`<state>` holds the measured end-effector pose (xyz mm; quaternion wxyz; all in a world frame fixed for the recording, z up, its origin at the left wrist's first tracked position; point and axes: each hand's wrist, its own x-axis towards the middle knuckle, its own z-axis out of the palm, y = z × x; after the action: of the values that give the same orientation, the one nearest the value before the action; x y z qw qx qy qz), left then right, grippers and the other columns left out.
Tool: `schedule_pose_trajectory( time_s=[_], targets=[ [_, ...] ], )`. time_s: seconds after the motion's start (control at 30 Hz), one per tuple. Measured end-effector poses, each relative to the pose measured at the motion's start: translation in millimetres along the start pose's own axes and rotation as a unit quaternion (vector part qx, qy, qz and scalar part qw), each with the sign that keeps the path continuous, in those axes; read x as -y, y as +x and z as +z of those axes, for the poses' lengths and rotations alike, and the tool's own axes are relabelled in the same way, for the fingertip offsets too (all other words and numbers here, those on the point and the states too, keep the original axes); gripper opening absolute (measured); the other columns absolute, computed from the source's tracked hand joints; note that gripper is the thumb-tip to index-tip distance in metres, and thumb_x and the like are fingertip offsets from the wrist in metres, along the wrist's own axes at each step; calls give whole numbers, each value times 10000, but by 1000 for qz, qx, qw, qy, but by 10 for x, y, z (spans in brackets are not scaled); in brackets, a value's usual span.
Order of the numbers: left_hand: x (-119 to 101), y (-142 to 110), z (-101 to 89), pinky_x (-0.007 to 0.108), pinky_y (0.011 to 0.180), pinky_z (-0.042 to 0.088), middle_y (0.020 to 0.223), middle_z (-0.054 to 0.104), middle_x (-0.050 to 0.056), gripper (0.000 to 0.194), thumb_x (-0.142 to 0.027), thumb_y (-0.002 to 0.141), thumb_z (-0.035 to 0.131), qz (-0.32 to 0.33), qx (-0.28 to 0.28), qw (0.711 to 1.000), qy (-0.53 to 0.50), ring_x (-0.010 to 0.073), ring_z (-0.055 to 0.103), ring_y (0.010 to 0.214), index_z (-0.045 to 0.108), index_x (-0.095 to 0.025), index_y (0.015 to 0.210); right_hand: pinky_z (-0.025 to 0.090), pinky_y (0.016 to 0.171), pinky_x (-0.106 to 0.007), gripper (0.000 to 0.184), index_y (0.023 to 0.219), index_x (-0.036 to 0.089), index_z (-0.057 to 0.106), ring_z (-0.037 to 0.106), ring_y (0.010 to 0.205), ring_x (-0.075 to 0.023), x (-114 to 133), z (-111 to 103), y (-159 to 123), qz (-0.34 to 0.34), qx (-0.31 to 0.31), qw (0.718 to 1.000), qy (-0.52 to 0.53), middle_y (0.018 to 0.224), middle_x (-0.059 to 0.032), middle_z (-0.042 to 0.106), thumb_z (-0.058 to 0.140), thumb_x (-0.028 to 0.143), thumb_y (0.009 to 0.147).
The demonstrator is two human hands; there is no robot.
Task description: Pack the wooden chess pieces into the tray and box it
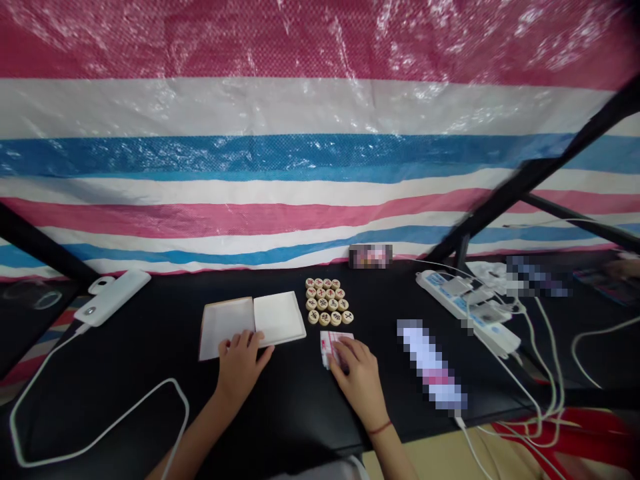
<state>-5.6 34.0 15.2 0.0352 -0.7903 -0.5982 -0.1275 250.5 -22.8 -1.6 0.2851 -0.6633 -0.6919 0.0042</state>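
The single view looks out from the person's head, facing forward and down across the black counter [290, 400]. It takes in a wide stretch: the striped sheet [250, 157] fills the upper half, and the left hand [239, 363] and right hand [361, 377] reach in from the near, bottom edge.

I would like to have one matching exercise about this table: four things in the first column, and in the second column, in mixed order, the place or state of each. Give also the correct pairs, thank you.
Column 1
1. open box
2. round pieces
3. folded sheet
4. power strip

Column 2
A. under the fingers of the right hand
B. with plugs in it
C. under the fingers of the left hand
D. laid out in four rows of four

Pairs: 1-C, 2-D, 3-A, 4-B
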Motion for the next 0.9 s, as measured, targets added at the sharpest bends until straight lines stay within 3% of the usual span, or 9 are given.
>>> schedule_pose_trajectory(
  time_s=[0.63, 0.9],
  targets=[
    [-92, 227, 92, 425, 814, 329, 923, 670, 82, 279, -384, 912, 511, 1, -24, 1000, 6, 274, 588, 865, 650, -182, 1045, 393, 887, -388, 178, 1007, 221, 663, 540, 1063, -252, 9, 5, -11, -12, -11, 1000, -1, 1098, -82, 639, 572, 296, 874],
    [-57, 128, 84, 442, 860, 347, 1092, 645, 107, 324, -383, 903, 528, 0, -56, 998, 12, 283, 580, 948, 631, -204, 1153, 386, 889, -386, 184, 1021, 227, 659, 551, 1077, -244, 13, 7, 1, -19, -6, 1000, -6, 1109, -77, 644, 551, 276, 880]
  ],
)
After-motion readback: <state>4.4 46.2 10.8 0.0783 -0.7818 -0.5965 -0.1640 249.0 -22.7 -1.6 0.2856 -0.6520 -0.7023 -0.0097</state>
